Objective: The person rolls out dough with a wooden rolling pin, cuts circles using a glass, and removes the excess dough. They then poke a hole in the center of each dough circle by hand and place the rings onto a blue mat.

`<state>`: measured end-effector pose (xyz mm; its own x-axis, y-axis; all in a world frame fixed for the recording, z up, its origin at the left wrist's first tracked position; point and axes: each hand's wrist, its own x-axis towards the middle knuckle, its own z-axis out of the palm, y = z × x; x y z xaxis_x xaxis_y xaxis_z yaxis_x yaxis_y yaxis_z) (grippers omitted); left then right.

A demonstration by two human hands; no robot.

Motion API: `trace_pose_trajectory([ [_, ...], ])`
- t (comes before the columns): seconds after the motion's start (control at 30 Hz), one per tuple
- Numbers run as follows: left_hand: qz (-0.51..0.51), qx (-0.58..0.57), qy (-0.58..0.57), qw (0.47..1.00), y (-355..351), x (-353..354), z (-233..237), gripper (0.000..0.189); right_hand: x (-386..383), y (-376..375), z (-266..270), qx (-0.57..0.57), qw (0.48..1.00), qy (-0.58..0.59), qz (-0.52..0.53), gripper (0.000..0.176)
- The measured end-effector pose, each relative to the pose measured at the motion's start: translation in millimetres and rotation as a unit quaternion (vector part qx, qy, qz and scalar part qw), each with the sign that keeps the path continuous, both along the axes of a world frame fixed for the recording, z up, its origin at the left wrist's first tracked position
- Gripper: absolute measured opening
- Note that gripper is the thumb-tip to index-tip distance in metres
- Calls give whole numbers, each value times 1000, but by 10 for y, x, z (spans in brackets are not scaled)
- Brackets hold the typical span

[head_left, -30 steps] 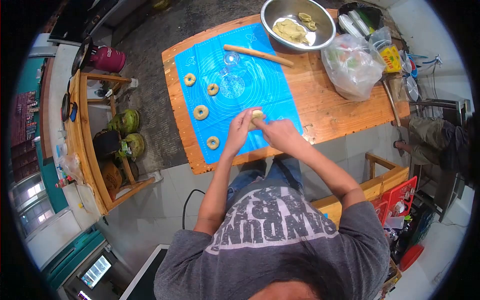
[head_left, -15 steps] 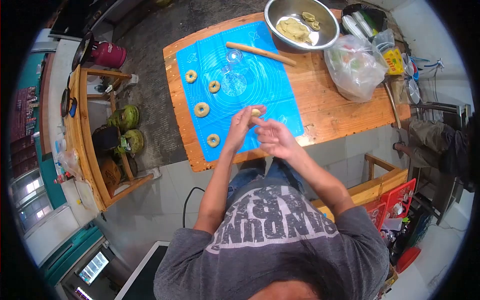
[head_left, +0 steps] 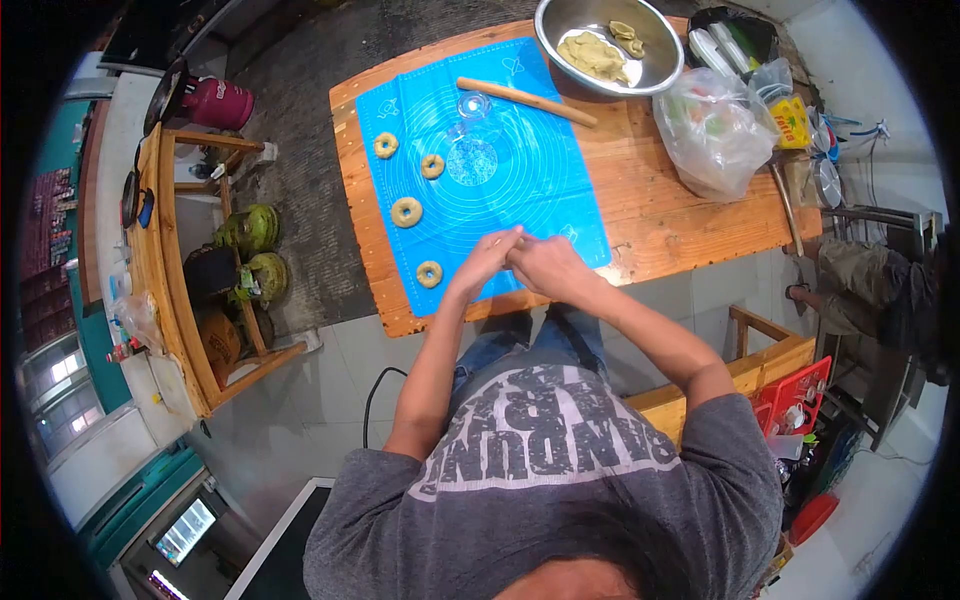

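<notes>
My left hand (head_left: 485, 264) and my right hand (head_left: 549, 266) are pressed together above the near edge of the blue baking mat (head_left: 535, 190). A small piece of dough, seen on my left fingers a moment ago, is now hidden between them. Four-side details of it cannot be made out. Several dough rings (head_left: 407, 223) lie along the mat's left side. Farther back on the mat are a small clear glass dish (head_left: 474, 105) and a wooden rolling pin (head_left: 528, 102), which reaches past the mat's right edge.
A metal bowl (head_left: 672, 78) holding dough (head_left: 593, 57) stands at the table's back right. Beside it lies a filled clear plastic bag (head_left: 712, 150), with a yellow packet (head_left: 793, 122) farther right. The wooden table (head_left: 665, 225) ends just in front of my body.
My right hand has moved in against my left, and the dough piece has gone out of sight between them. The view has shifted slightly.
</notes>
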<state>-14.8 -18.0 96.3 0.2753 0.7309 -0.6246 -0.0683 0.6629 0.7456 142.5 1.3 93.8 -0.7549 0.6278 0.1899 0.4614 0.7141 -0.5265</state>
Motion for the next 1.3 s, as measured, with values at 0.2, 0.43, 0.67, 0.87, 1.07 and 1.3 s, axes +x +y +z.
trace_pose_trajectory([
  [0.2,102,30,-139,985,31,-137,76,78,-92,27,179,-209,961,127,-128,19],
  [0.43,116,62,-140,981,6,-60,120,84,-219,-82,128,-353,896,143,-230,29],
  [0.67,71,79,-89,990,12,-92,80,79,-146,-120,156,-261,927,155,-221,18],
  [0.87,81,61,-78,992,5,-47,92,79,-132,-142,121,-112,959,176,-190,8],
  [1.07,130,7,-95,987,-36,-125,-144,86,-30,-12,321,-209,952,136,-180,23],
  [1.3,94,-40,-94,990,-17,-77,53,98,84,173,308,-167,978,76,-96,43],
])
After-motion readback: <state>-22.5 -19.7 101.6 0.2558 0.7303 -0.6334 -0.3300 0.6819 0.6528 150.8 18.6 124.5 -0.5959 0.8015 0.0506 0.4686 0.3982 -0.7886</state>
